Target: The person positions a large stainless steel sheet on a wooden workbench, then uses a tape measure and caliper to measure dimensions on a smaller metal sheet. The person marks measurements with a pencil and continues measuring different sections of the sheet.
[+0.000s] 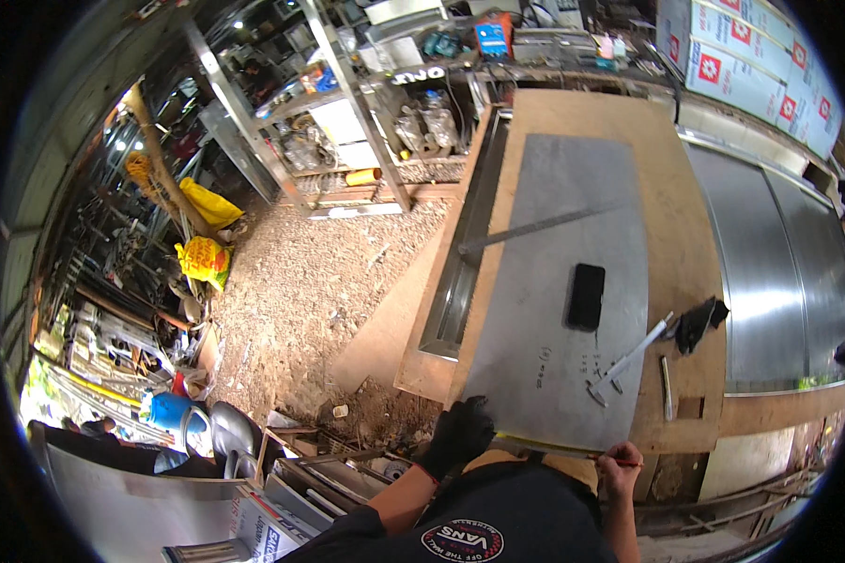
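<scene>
A grey metal sheet (554,375) lies on the wooden worktable (681,225), with handwritten marks on its near part. At the sheet's near left corner is my left hand (457,437) in a black glove, its fingers closed at the end of a yellow tape measure (535,445). The tape stretches along the sheet's near edge to the right. My bare right hand (620,469) pinches a thin red pencil (631,463) by the near right corner. On the sheet rest a black phone (586,296), a long steel ruler (540,228) and a caliper (631,360), which overhangs the sheet's right edge.
Right of the caliper lie a black glove (699,326) and a slim marker-like stick (667,388). A long metal channel (465,272) runs along the table's left side. Shiny metal panels (770,272) stand to the right. Cluttered shelves (347,131) line the back beyond a gravel floor (300,272).
</scene>
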A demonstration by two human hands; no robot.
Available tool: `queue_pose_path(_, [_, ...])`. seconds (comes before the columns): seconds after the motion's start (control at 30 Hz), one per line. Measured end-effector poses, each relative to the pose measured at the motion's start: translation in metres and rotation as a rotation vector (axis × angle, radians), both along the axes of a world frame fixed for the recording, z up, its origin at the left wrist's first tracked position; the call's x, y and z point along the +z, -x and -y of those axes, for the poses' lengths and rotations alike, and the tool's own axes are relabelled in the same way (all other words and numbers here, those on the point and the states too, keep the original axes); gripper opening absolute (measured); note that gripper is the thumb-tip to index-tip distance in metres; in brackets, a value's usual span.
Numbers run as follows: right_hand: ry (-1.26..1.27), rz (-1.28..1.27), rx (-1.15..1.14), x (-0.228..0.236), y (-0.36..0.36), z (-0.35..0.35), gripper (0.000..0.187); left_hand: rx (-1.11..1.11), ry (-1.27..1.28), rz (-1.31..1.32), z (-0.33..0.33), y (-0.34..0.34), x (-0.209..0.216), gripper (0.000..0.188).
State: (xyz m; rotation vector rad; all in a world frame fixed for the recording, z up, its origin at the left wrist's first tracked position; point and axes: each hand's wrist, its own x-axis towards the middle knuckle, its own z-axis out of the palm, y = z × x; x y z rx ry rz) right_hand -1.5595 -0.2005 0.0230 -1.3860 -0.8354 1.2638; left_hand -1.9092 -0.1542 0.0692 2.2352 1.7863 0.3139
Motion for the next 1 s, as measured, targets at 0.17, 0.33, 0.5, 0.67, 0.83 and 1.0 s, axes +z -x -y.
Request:
queue_pose_path(0.17, [0.021, 0.036, 0.025, 0.002, -0.005, -0.002, 0.011, -0.008, 0.035, -0.025, 0.005, 0.002, -0.003, 0.020])
queue_pose_path(0.33, [-0.017, 0.045, 0.000, -0.010, -0.005, -0.002, 0.010, 0.008, 0.135, -0.046, 0.001, -0.001, 0.004, 0.016])
queue_pose_path(0.5, [-0.041, 0.008, 0.017, -0.030, -0.014, 0.000, 0.011, -0.039, -0.074, 0.023, 0.003, 0.004, -0.010, 0.016])
queue_pose_path(0.67, [-0.050, -0.006, 0.020, -0.025, -0.012, -0.001, 0.012, 0.007, -0.046, 0.022, 0.006, 0.002, -0.007, 0.016])
queue_pose_path(0.83, [-0.048, 0.024, 0.038, -0.016, -0.012, -0.003, 0.013, 0.001, -0.035, 0.053, 0.004, 0.003, -0.015, 0.017])
queue_pose_path(1.0, [-0.084, 0.055, 0.054, -0.027, -0.016, -0.005, 0.014, -0.033, -0.036, 0.037, 0.001, 0.004, -0.021, 0.018])
